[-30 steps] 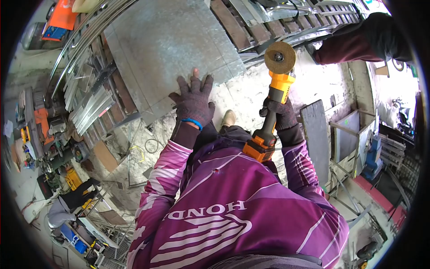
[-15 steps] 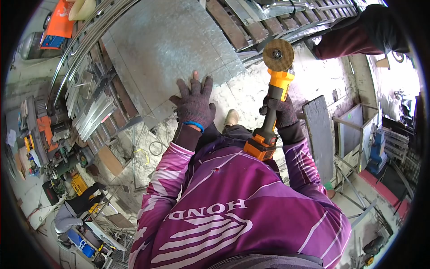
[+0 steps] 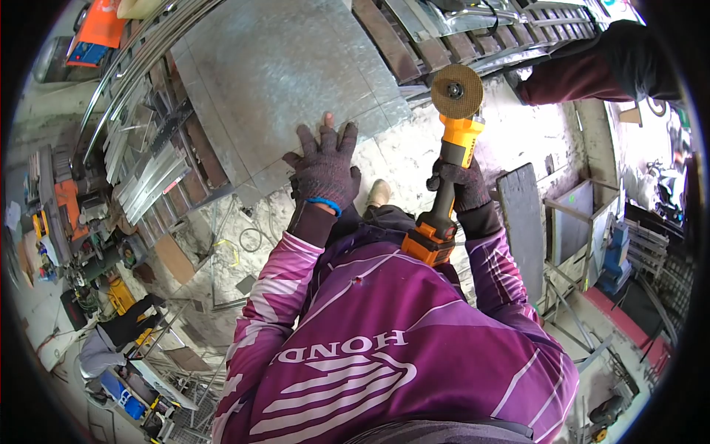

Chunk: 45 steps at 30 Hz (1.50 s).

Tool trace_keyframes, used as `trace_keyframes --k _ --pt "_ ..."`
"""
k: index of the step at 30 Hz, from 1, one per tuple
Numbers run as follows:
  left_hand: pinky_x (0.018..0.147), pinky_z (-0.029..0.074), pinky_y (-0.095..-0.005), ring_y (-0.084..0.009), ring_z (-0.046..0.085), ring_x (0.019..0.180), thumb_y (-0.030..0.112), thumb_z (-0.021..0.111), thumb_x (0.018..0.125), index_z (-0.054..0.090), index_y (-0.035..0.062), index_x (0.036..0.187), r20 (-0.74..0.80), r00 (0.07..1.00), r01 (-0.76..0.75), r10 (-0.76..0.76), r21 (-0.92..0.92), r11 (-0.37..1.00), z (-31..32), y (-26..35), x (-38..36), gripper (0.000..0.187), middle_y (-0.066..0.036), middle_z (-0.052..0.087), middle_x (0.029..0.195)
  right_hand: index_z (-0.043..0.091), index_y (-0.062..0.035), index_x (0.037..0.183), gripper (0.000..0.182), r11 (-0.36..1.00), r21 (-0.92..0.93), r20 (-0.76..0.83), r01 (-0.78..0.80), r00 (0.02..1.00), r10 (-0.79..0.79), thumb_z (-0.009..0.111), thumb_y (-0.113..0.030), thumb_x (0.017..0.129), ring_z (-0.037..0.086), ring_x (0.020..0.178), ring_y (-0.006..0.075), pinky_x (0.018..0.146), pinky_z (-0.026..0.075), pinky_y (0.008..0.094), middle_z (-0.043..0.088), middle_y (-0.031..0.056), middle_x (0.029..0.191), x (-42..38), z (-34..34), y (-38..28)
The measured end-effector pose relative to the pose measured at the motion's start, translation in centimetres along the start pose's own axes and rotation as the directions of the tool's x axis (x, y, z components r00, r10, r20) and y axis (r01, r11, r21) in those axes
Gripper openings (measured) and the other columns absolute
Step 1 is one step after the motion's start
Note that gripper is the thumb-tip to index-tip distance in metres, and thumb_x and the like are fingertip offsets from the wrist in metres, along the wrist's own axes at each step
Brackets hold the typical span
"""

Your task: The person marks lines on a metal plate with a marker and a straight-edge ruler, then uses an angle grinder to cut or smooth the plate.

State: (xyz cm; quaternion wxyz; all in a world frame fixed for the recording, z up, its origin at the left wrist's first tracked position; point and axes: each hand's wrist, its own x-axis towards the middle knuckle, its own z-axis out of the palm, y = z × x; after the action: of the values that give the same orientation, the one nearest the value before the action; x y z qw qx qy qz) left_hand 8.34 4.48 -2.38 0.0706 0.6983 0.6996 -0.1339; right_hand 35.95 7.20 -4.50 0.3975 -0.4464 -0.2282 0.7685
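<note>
Right hand (image 3: 460, 185) is clamped round the cordless angle grinder (image 3: 450, 159), probably heavy, best held mid-body; left hand (image 3: 325, 169) lies flat, fingers spread, on the stiff, sharp-edged galvanized sheet (image 3: 281, 74).

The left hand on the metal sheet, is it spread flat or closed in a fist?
Spread flat: the gloved left hand lies palm-down, fingers fanned, on the metal sheet.

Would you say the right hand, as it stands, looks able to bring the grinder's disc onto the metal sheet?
Probably yes: the right hand holds the angle grinder with its disc just beside the galvanized sheet, nothing between them; the left hand lies flat on the sheet's near edge.
</note>
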Motion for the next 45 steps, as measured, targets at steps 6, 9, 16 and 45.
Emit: trace_keyframes --k 6,9,16,45 --pt "0.095 0.037 -0.0802 -0.0561 0.024 0.144 0.041 0.063 0.088 0.031 0.0295 0.159 -0.004 1.0 -0.002 0.002 -0.003 1.0 0.27 -0.06 0.06 0.078 -0.013 0.022 0.168 0.053 -0.0027 0.115 0.046 1.0 -0.014 -0.011 0.007 1.0 -0.007 0.076 -0.005 0.075 0.065 0.065 0.0249 0.065 0.059 0.0396 0.063 0.0112 0.085 -0.24 0.24 0.02" --pt "0.095 0.037 -0.0814 -0.0569 0.023 0.145 0.042 0.066 0.086 0.031 0.0281 0.158 -0.009 1.0 -0.002 0.002 -0.025 1.0 0.64 -0.15 0.17 0.082 -0.014 0.02 0.168 0.054 -0.0024 0.114 0.045 1.0 -0.003 -0.015 0.016 1.0 -0.016 0.076 -0.005 0.075 0.065 0.065 0.0252 0.065 0.059 0.0396 0.063 0.0114 0.085 -0.35 0.2 0.04" --pt "0.095 0.037 -0.0804 -0.0554 0.024 0.144 0.04 0.063 0.088 0.033 0.0266 0.157 0.01 1.0 -0.001 0.001 -0.024 1.0 0.03 -0.13 0.1 0.077 -0.013 0.024 0.167 0.054 -0.0013 0.113 0.044 0.999 0.012 -0.016 0.042 0.999 -0.042 0.075 -0.004 0.075 0.065 0.065 0.0267 0.064 0.059 0.0402 0.063 0.0126 0.085 -0.31 -0.28 0.17" --pt "0.098 0.035 -0.0784 -0.0474 0.027 0.146 0.04 0.067 0.086 0.04 0.0214 0.153 -0.076 0.997 -0.002 -0.004 -0.073 0.997 0.71 -0.37 -0.39 0.075 -0.014 0.03 0.164 0.053 -0.0012 0.112 0.042 1.0 0.005 -0.017 0.024 1.0 -0.024 0.074 -0.003 0.076 0.066 0.065 0.0268 0.064 0.059 0.0403 0.063 0.0125 0.085 -0.16 -0.08 0.01"
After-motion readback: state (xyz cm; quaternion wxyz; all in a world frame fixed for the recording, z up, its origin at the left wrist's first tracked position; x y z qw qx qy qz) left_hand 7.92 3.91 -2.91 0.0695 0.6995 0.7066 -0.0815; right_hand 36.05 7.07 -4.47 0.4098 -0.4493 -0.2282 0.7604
